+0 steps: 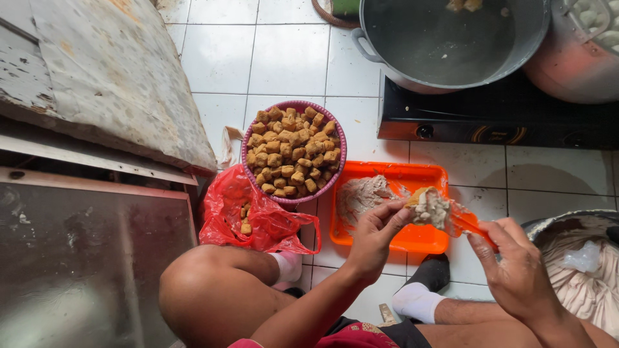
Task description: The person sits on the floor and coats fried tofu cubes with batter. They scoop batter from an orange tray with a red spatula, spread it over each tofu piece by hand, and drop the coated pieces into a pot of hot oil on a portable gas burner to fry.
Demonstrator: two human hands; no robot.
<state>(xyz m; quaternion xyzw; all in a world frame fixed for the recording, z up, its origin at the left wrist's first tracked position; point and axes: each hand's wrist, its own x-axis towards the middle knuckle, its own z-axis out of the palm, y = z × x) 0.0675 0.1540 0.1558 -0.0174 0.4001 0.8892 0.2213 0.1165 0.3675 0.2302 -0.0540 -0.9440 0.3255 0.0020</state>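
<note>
Head view: left hand (pixel 374 233) pinches one stuffed tofu piece (pixel 429 207); right hand (pixel 516 270) grips one orange spatula (pixel 474 225).

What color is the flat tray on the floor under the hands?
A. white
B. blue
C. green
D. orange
D: the tray on the white tiles is bright orange, with some pale paste on it, and it sits just beside the pink basket full of brown fried cubes, below the left hand and the right hand.
</note>
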